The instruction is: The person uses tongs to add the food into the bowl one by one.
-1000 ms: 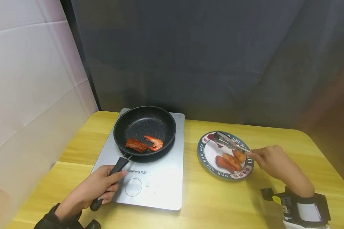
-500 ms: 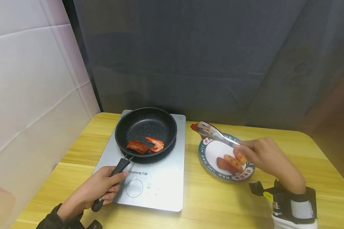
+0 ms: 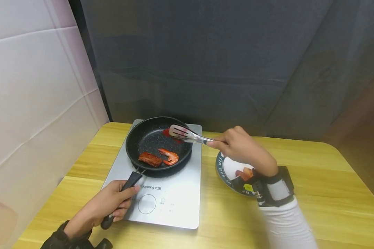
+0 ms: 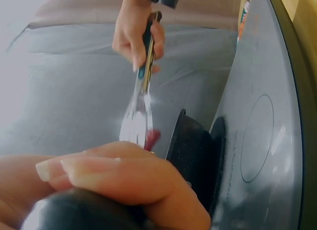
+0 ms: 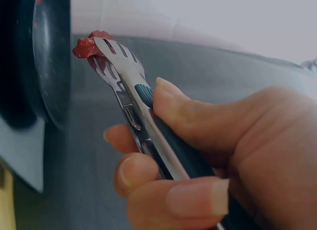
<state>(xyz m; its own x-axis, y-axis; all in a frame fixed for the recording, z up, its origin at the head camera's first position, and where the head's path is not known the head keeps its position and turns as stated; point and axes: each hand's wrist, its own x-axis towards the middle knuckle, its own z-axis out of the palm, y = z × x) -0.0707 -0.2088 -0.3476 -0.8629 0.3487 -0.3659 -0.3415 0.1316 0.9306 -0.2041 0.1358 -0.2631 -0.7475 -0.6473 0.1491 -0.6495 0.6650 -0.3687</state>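
Observation:
My left hand (image 3: 113,202) grips the black handle of a frying pan (image 3: 149,138) that sits on a silver induction cooktop (image 3: 174,207). A browned slab of meat (image 3: 150,159) and an orange shrimp (image 3: 169,157) lie in the pan's near part. Metal tongs with slotted heads (image 3: 187,134) are held in my right hand (image 3: 237,143), fingers and thumb round their dark-sided handles. Pinched in the tongs' tips is a dark red piece of food (image 5: 85,48), its kind unclear. In the head view it hangs over the pan's right side; the tongs' head partly hides it.
A plate with a dark green lettered rim (image 3: 220,169) stands right of the cooktop, partly covered by my right forearm. Browned food pieces (image 3: 244,173) lie on it. A dark curtain (image 3: 205,69) closes the back of the wooden table (image 3: 224,221), and a pale panel (image 3: 37,86) stands left.
My right hand has lifted the red piece off the plate with the tongs and carried it left to over the pan. The left hand has stayed on the handle.

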